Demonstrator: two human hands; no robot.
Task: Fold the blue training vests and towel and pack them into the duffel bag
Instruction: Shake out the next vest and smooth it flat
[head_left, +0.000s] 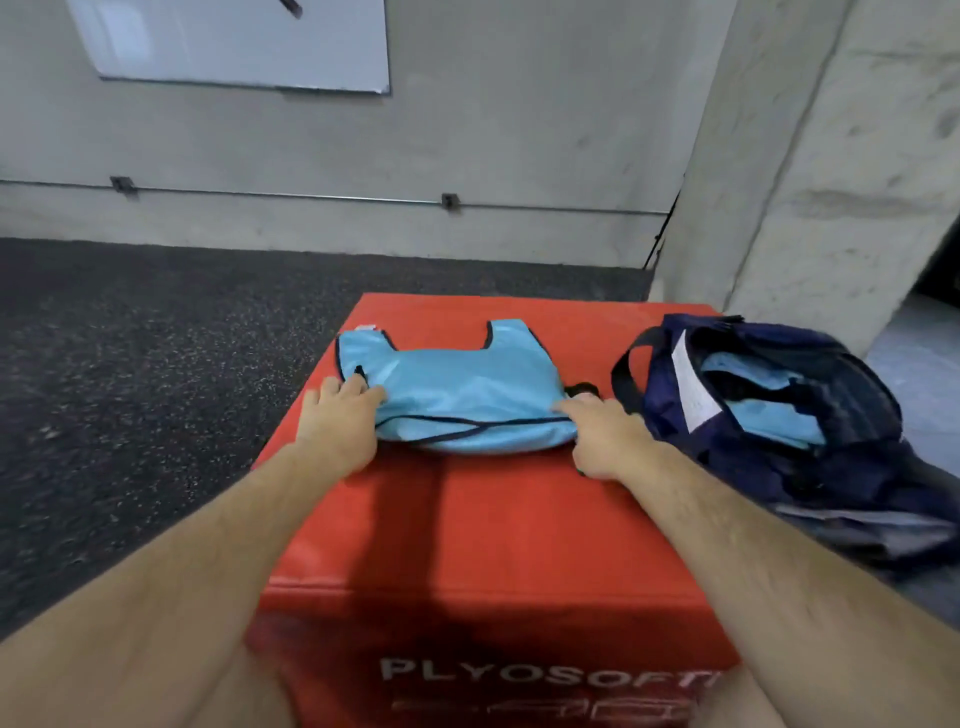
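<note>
Vest (457, 384) lies half-folded on the box (467, 519), hem doubled over. My left hand (337, 421) rests flat on its left edge, fingers straight. My right hand (605, 441) pinches the right corner. Mid-fold, I judge. Next move: fold again, then carry it right into the open bag (810, 499), which already holds blue cloth.

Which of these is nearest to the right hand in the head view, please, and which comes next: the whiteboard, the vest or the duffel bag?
1. Vest, gripped by the right hand.
2. Duffel bag, just to its right.
3. Whiteboard, on the far wall.
</note>
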